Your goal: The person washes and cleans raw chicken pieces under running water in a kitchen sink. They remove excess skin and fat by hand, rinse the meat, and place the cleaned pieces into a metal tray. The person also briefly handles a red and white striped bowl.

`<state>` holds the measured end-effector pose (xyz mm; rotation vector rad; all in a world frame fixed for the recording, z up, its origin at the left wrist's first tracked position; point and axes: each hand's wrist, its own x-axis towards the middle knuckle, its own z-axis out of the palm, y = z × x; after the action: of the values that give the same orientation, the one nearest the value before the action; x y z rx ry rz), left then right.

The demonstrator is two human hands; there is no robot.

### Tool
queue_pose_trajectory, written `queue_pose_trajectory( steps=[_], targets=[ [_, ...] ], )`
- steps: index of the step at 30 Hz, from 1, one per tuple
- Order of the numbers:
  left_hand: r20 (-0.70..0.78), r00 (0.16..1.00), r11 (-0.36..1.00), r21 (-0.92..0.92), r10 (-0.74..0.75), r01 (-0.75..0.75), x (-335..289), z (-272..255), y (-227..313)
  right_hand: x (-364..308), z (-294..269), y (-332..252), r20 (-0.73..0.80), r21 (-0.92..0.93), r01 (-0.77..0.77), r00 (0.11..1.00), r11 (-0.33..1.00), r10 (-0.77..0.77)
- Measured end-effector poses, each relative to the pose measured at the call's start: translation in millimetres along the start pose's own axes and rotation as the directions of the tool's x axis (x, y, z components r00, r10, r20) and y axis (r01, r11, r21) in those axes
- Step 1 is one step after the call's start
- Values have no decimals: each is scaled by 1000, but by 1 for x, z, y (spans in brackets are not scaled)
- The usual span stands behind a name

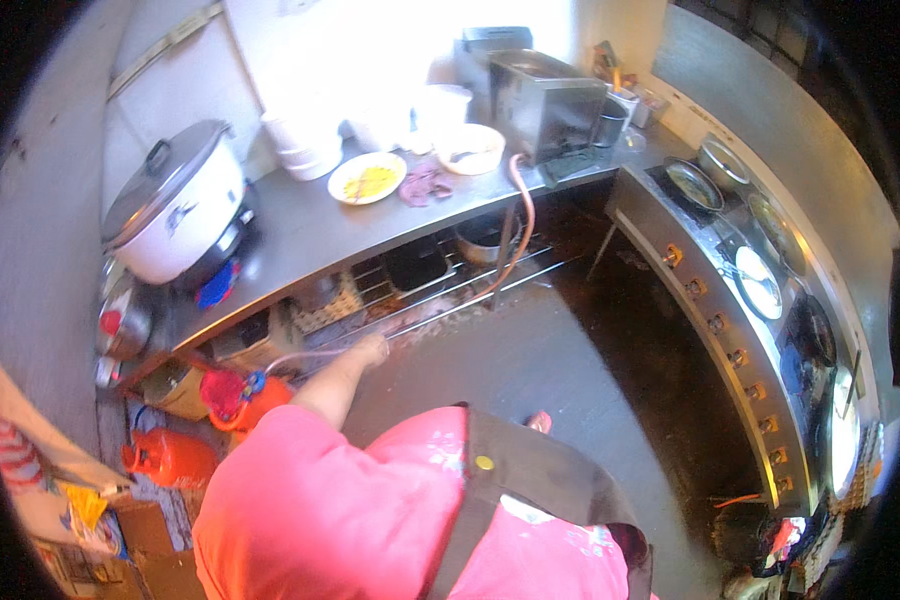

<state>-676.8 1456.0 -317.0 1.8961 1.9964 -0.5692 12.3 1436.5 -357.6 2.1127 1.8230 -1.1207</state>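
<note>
My left arm stretches forward from a pink sleeve. At its end, my left hand (372, 350) is small and rounded, with its fingers looking curled in. It appears beside a pinkish hose (522, 235) that runs down from the steel counter (280, 240) and along the lower rack (440, 318). Whether the fingers grip the hose or only overlap it, I cannot tell. Nearest below the forearm is an orange gas cylinder (260, 402) with a red and blue fitting on top. My right hand is out of view; a dark apron (530, 460) covers my front.
A large white rice cooker (185, 215), a plate of yellow food (368, 180) and a white bowl (470, 150) stand on the counter. Along the right runs a stove (705, 290) with several pans. Another orange cylinder (175, 458) sits at lower left. Dark wet floor (660, 370) borders the stove.
</note>
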Motion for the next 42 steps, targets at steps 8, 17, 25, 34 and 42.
queue_pose_trajectory(
  steps=[8, 17, 25, 34, 42],
  targets=[
    [-52, 946, 879, -390, -320, 276, 68, -57, 76, 201, -109, -56, -44, 48, 17, 999, 999, -15],
    [253, 570, 369, -549, -782, 750, 95, -147, -4, 467, -237, -256, -94, 709, 239, 965, 663, -247],
    [733, 644, 544, -456, -218, 704, 160, 42, -79, 554, -185, -343, -226, 236, 439, 893, 867, -390],
    [517, 742, 611, -441, -426, 658, 185, -126, -24, 652, -225, -402, -142, 68, 499, 862, 864, -487],
    [372, 457, 192, -567, -808, 801, 174, -145, 99, 704, -243, -454, -3, -6, 636, 771, 771, -636]
  ],
)
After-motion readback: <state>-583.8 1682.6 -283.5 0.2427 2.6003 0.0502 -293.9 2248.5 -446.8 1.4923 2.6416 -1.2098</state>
